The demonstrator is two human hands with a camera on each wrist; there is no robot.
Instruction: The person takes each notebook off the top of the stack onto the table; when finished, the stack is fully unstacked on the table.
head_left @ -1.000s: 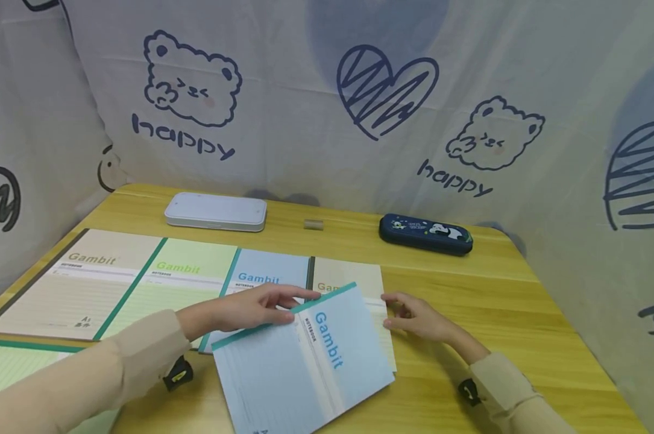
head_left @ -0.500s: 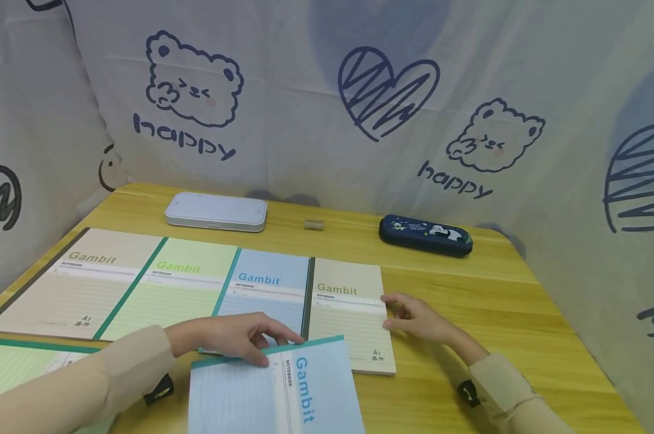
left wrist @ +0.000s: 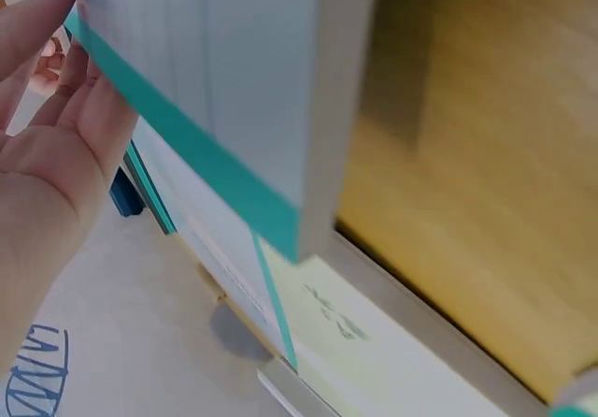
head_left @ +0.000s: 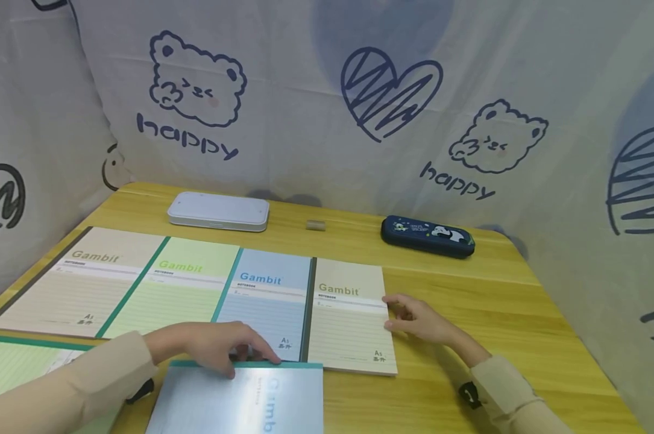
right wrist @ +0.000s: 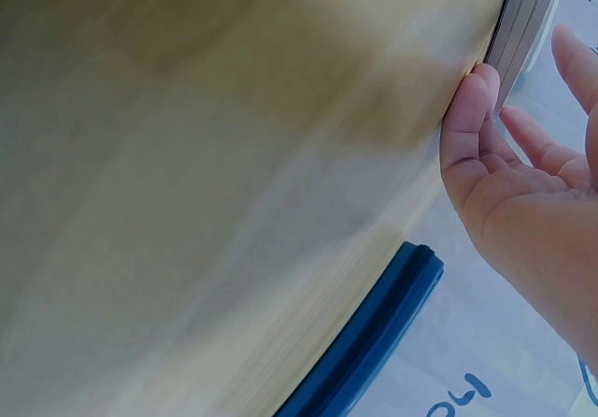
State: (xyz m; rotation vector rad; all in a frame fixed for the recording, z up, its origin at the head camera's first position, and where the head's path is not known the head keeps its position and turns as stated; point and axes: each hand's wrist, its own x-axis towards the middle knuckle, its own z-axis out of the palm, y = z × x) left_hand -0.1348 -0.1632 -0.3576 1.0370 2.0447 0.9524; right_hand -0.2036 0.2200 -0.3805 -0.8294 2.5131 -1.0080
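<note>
My left hand [head_left: 218, 346] pinches a blue Gambit notebook [head_left: 207, 401] by its teal spine, close to the front of the table. In the left wrist view this notebook [left wrist: 224, 71] is raised above the wood, its thumb-side face towards the camera. The right hand [head_left: 421, 319] touches the right edge of a beige notebook [head_left: 354, 337] with its fingertips; in the right wrist view the thumb stands apart from the fingers. Left of that beige one lie another blue notebook [head_left: 269, 307], a green notebook [head_left: 180, 283] and a second beige notebook [head_left: 101, 277], side by side in a row.
Another green notebook [head_left: 12, 367] lies at the front left, partly behind the left sleeve. Along the back are a white case [head_left: 218, 211], a small brownish block [head_left: 316, 225] and a dark blue panda pencil case [head_left: 427, 236]. A printed cloth [head_left: 294, 120] hangs behind the table.
The left hand has drawn its blue notebook towards the front and left, turning it and uncovering the right beige notebook and the blue one in the row. My right hand has stayed put.
</note>
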